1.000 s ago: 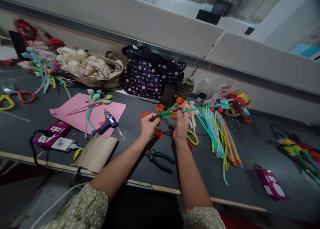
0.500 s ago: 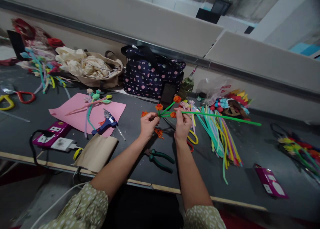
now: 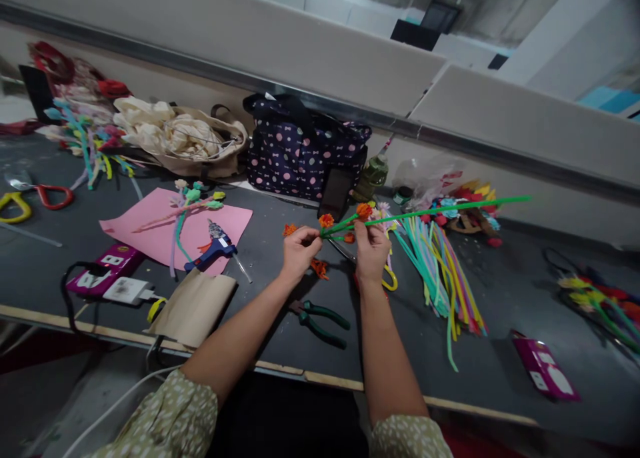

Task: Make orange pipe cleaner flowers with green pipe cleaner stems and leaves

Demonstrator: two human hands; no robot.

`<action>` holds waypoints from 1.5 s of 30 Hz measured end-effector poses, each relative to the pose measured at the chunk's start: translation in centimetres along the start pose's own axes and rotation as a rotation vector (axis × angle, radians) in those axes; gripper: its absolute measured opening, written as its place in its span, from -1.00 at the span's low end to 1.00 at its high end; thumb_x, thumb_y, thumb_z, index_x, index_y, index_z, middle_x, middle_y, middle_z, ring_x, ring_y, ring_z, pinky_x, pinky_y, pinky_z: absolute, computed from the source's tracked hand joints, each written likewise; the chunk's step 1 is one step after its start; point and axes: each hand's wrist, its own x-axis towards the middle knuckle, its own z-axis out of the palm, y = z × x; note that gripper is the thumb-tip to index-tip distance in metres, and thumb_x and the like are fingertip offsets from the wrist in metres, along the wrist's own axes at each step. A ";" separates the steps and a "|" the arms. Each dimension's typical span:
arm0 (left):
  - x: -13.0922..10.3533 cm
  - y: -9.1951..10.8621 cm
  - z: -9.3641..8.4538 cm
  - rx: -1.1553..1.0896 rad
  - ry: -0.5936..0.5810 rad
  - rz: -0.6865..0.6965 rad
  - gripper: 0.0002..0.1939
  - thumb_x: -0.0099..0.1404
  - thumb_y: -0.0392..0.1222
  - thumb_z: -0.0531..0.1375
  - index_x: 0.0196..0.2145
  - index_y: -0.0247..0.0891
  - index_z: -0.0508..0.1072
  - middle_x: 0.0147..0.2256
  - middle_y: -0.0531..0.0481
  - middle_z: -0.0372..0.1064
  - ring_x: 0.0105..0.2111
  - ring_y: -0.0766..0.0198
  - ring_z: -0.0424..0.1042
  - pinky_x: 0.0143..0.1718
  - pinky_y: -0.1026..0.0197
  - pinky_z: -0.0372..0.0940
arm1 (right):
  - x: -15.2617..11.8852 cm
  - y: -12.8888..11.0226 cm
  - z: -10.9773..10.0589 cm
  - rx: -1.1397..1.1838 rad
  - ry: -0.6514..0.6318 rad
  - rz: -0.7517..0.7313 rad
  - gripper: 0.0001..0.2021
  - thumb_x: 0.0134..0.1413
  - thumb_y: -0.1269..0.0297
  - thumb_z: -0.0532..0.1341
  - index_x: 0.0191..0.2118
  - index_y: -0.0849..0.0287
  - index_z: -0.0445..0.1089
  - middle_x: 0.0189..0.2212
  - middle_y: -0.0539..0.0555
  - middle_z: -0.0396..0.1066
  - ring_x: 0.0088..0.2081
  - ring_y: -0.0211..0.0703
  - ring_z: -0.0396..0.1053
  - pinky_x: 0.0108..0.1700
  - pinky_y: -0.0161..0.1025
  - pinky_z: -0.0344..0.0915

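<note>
My left hand (image 3: 301,250) pinches the base of a green stem bunch (image 3: 336,230) that carries small orange flowers (image 3: 326,221). The fingers of my right hand (image 3: 371,251) are closed on the bunch's green stems, just below another orange flower (image 3: 364,211). A long green pipe cleaner (image 3: 450,207) runs from there to the right, its far end up in the air. Beneath my hands, loose orange pieces (image 3: 319,269) lie on the table, and scissors with a yellow handle (image 3: 391,279) are partly hidden behind my right hand.
Green-handled pliers (image 3: 323,321) lie nearest my forearms. Colourful pipe cleaners (image 3: 440,265) spread at the right. A blue glue gun (image 3: 213,250) rests on pink paper (image 3: 145,211) at the left, beside a purple power strip (image 3: 103,268). A patterned bag (image 3: 300,151) stands behind.
The long green pipe cleaner has swung upward at its far right end. My right hand has shifted slightly right and down, and the orange flowers near it have moved a little right.
</note>
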 end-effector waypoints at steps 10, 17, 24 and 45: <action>0.4 -0.2 0.1 -0.247 0.046 -0.172 -0.92 -0.03 -0.24 0.25 -0.54 -0.28 0.40 -0.65 0.13 0.27 -0.65 0.42 0.26 -0.59 0.36 0.17 | -0.7 -0.8 0.7 -0.099 -0.151 -0.133 -0.84 0.01 0.21 0.22 -0.33 0.15 0.49 -0.26 0.09 0.44 -0.14 -0.14 0.35 -0.04 -0.14 0.27; 0.5 0.2 0.1 -0.314 0.084 -0.264 -0.90 -0.05 -0.25 0.25 -0.56 -0.31 0.39 -0.61 0.12 0.30 -0.65 0.44 0.29 -0.60 0.37 0.18 | -1.3 -0.6 1.1 -0.218 -0.110 -0.215 -0.84 0.05 0.21 0.20 -0.34 0.11 0.50 -0.21 0.09 0.39 -0.20 -0.15 0.30 -0.10 -0.13 0.29; 0.7 -0.1 -0.1 -0.397 0.110 -0.344 -0.84 -0.07 -0.23 0.26 -0.49 -0.32 0.38 -0.56 0.10 0.33 -0.64 0.44 0.31 -0.63 0.40 0.19 | -1.9 -1.5 1.3 -0.333 -0.106 -0.334 -0.89 0.04 0.23 0.21 -0.35 0.03 0.50 0.01 0.11 0.26 0.10 0.01 0.16 0.14 0.07 0.11; 0.6 0.0 0.1 -0.519 0.062 -0.381 -0.80 -0.07 -0.21 0.29 -0.50 -0.32 0.35 -0.54 0.11 0.31 -0.61 0.46 0.33 -0.54 0.39 0.25 | -3.1 -0.5 3.1 -0.190 -0.209 -0.219 -0.82 0.14 0.22 0.11 -0.25 0.09 0.45 -0.31 0.05 0.44 -0.24 -0.21 0.38 -0.14 -0.24 0.30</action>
